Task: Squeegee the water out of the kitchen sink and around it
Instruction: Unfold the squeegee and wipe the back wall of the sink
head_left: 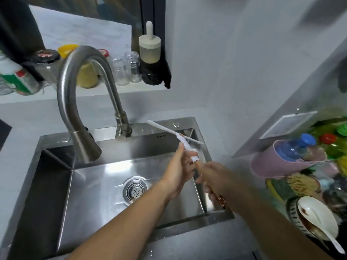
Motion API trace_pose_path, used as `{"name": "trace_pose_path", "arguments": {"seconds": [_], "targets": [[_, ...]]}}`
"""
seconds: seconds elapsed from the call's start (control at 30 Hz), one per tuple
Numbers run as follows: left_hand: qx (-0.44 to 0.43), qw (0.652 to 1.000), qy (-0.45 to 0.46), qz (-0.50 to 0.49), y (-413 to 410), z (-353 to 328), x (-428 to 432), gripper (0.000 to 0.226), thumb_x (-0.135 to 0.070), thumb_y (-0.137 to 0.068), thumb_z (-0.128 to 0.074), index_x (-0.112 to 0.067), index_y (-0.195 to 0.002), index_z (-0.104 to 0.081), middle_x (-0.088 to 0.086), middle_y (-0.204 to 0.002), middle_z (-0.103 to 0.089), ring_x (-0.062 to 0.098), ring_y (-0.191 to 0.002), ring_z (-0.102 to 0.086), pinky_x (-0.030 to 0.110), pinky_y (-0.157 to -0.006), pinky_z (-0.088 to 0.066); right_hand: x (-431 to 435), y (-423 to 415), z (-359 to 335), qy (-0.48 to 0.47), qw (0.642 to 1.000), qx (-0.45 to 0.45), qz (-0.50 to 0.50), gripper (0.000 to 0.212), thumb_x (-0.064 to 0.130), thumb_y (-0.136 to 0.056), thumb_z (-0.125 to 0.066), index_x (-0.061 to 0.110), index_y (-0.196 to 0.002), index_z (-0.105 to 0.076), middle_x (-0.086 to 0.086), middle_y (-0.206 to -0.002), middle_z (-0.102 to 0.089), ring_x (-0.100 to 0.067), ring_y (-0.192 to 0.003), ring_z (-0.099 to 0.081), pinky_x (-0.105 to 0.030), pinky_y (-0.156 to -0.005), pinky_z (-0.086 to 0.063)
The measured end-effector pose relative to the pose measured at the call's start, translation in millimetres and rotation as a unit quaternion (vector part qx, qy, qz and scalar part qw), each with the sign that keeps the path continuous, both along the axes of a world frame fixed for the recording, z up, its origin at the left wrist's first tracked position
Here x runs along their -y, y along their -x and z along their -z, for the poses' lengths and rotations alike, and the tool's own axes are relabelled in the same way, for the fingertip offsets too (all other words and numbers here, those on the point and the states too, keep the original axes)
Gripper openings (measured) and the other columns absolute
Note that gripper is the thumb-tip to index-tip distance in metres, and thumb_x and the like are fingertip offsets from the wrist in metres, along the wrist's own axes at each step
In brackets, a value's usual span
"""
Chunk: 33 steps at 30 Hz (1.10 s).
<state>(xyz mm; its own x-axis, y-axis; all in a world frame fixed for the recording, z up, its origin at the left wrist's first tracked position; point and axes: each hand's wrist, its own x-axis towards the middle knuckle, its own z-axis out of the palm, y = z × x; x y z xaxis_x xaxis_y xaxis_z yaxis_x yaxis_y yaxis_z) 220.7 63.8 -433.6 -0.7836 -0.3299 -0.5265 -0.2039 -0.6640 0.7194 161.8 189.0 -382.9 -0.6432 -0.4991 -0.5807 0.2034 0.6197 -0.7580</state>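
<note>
A white squeegee (179,136) is held up over the back right corner of the steel sink (56,194), its thin blade running from near the tap base toward the right rim. My right hand (217,177) grips the lower part of its handle. My left hand (180,169) touches the white handle just above, with its fingers around it. The sink basin shows a round strainer drain (134,188) and wet, shiny metal. Part of the handle is hidden between my hands.
A tall curved tap (78,102) arches over the sink's left half. Jars and bottles (122,70) line the ledge behind. On the right counter stand a pink container (281,166), a blue-capped bottle (298,145) and a bowl with a white spoon (317,216).
</note>
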Motion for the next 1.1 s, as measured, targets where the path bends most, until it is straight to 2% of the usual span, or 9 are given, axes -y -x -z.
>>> {"name": "trace_pose_path", "arguments": {"seconds": [0.1, 0.17, 0.23, 0.3, 0.4, 0.57, 0.77, 0.87, 1.1], "targets": [[0.037, 0.990, 0.133, 0.010, 2, 15, 2, 0.050, -0.060, -0.094, -0.051, -0.012, -0.107, -0.056, 0.002, -0.100, -0.060, 0.017, -0.095, -0.064, 0.038, -0.091, -0.042, 2, 16, 19, -0.005, 0.991, -0.126, -0.049, 0.019, 0.041, -0.100, -0.051, 0.029, -0.114, -0.057, -0.004, -0.084, -0.069, -0.005, -0.055, -0.055, -0.013, -0.041, -0.039], [0.092, 0.961, 0.260, -0.001, -5, 34, 8, 0.036, -0.050, -0.098, -0.054, -0.014, -0.095, -0.053, 0.004, -0.092, -0.059, 0.031, -0.096, -0.065, 0.041, -0.090, -0.047, 4, 24, 31, -0.008, 0.983, -0.163, -0.086, 0.019, 0.030, -0.099, -0.054, 0.031, -0.117, -0.055, -0.002, -0.082, -0.066, -0.007, -0.056, -0.054, -0.012, -0.042, -0.038], [0.139, 0.925, 0.353, 0.021, -19, 48, 16, 0.042, -0.053, -0.095, -0.055, -0.013, -0.084, -0.051, 0.007, -0.082, -0.061, 0.037, -0.093, -0.066, 0.045, -0.087, -0.050, 7, 32, 36, -0.024, 0.971, -0.203, -0.121, 0.020, 0.026, -0.099, -0.053, 0.035, -0.117, -0.053, -0.002, -0.081, -0.065, -0.010, -0.058, -0.055, -0.010, -0.042, -0.037], [0.179, 0.896, 0.402, 0.051, -33, 59, 23, 0.051, -0.058, -0.090, -0.052, -0.008, -0.083, -0.053, 0.010, -0.079, -0.065, 0.034, -0.086, -0.066, 0.048, -0.085, -0.053, 11, 39, 42, -0.033, 0.961, -0.230, -0.150, 0.023, 0.028, -0.100, -0.052, 0.034, -0.122, -0.054, 0.000, -0.081, -0.065, -0.010, -0.060, -0.057, -0.011, -0.044, -0.039], [0.233, 0.851, 0.462, 0.084, -57, 76, 26, 0.043, -0.054, -0.095, -0.051, -0.013, -0.081, -0.055, 0.004, -0.075, -0.065, 0.029, -0.079, -0.063, 0.042, -0.080, -0.052, 19, 47, 52, -0.046, 0.949, -0.256, -0.180, 0.031, 0.034, -0.099, -0.051, 0.038, -0.129, -0.054, 0.002, -0.080, -0.066, -0.012, -0.064, -0.063, -0.019, -0.051, -0.043], [0.302, 0.785, 0.522, 0.143, -105, 105, 17, 0.036, -0.056, -0.097, -0.046, -0.022, -0.089, -0.056, -0.002, -0.089, -0.069, 0.024, -0.087, -0.063, 0.033, -0.072, -0.047, 36, 44, 54, -0.020, 0.927, -0.294, -0.232, 0.034, 0.028, -0.099, -0.052, 0.031, -0.133, -0.057, 0.004, -0.080, -0.065, -0.008, -0.060, -0.059, -0.012, -0.046, -0.042], [0.327, 0.755, 0.546, 0.159, -144, 123, 3, 0.041, -0.061, -0.096, -0.040, -0.025, -0.103, -0.058, -0.003, -0.101, -0.070, 0.024, -0.097, -0.065, 0.034, -0.078, -0.049, 66, 39, 63, -0.007, 0.909, -0.344, -0.237, 0.045, 0.015, -0.093, -0.056, 0.029, -0.136, -0.060, -0.003, -0.095, -0.069, -0.011, -0.067, -0.058, -0.003, -0.051, -0.038], [0.322, 0.746, 0.558, 0.168, -156, 129, -4, 0.047, -0.063, -0.096, -0.037, -0.023, -0.108, -0.059, 0.000, -0.108, -0.070, 0.026, -0.099, -0.065, 0.036, -0.081, -0.050, 83, 36, 63, -0.018, 0.899, -0.363, -0.245, 0.044, 0.016, -0.092, -0.054, 0.032, -0.133, -0.061, -0.002, -0.095, -0.068, -0.008, -0.066, -0.056, -0.012, -0.057, -0.040], [0.294, 0.759, 0.559, 0.158, -163, 131, -6, 0.052, -0.067, -0.095, -0.033, -0.023, -0.110, -0.057, 0.001, -0.109, -0.070, 0.028, -0.099, -0.066, 0.038, -0.082, -0.051, 67, 36, 65, -0.044, 0.907, -0.368, -0.199, 0.040, 0.015, -0.094, -0.053, 0.029, -0.130, -0.063, -0.005, -0.092, -0.064, -0.025, -0.074, -0.060, -0.031, -0.065, -0.050]]}}
